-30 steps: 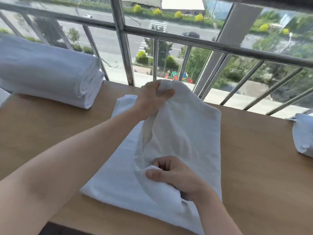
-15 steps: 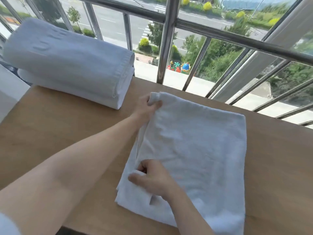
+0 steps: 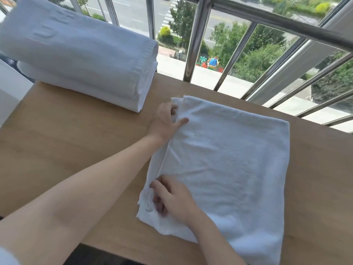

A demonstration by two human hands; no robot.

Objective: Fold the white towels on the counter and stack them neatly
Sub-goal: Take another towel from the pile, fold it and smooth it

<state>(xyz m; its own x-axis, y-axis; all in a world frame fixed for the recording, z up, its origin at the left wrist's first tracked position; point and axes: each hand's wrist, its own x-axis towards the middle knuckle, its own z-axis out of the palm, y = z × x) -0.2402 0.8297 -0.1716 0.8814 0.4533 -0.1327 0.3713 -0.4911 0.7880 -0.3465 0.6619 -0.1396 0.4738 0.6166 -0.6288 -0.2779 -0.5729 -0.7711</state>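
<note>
The worktop (image 3: 76, 150) is a light brown wooden board with a fine grain, and its far edge runs along a metal railing. At 10 o'clock a towel stack (image 3: 82, 60) sits on it: thick white folded towels one on top of another, folds facing 3 o'clock, with the left end seeming to reach past the worktop's left edge. From the centre toward 5 o'clock a single folded towel (image 3: 229, 159) lies flat and slightly creased, apart from the stack, with bare wood between them.
</note>
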